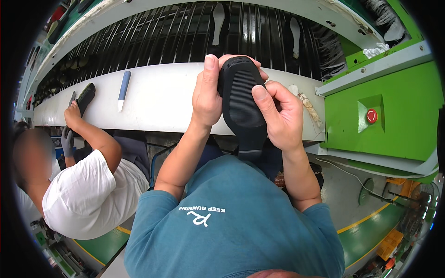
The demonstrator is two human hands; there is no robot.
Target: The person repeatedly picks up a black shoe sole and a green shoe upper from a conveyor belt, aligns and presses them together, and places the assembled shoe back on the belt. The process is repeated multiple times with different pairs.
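Both of my hands hold a black shoe sole (244,99) upright above the white work surface. Its ribbed underside faces me and the heel end points down toward my lap. My left hand (207,95) wraps round the left edge, thumb up, with fingers passing behind the toe end. On the other side, my right hand (281,113) grips the right edge, its thumb pressed flat on the ribbed face. The fingers behind the sole are partly hidden.
A blue-handled tool (124,89) with a pale tip lies on the white ledge (157,97). Beyond it, a roller conveyor (185,32) carries several soles. At right stands a green machine panel with a red button (371,116). A co-worker (92,194) at left handles another sole (86,98).
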